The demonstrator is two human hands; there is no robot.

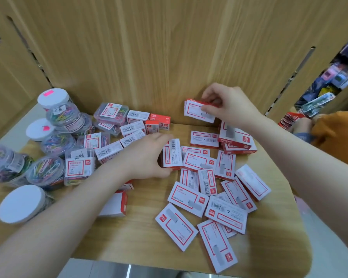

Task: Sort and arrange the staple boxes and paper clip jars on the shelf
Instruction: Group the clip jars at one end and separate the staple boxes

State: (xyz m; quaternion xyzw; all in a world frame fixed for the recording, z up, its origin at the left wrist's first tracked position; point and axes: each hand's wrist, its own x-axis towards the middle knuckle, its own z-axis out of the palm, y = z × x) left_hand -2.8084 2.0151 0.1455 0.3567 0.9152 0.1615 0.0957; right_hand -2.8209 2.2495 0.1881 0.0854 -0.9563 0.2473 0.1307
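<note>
Head view first: your right hand [227,105] pinches a small stack of staple boxes [199,111] by its top edge, holding it up against the back panel [149,47] at the rear of the shelf [145,233]. Your left hand [149,155] curls round a single box [172,154] near the middle, thumb under its lower end and fingers over the top, so both grips are closed on stock. By my reading the sorting is only partly done. The clip jars [56,141] already sit together at the left, some upright with white lids, some tipped on their sides, and a few clear clip cases [111,113] lie just beside them. A short run of boxes [141,125] lines up behind your left hand, which looks like the start of a row. Most of the loose boxes [213,197] lie scattered on the right half, face up or face down at all angles, several overlapping; those are left to square up, and the jars want standing straight. The shelf is pale wood grain with a rounded front corner, backed by matching panels with slotted metal uprights. At far right you can see hanging stationery and another person's orange sleeve [338,129].
</note>
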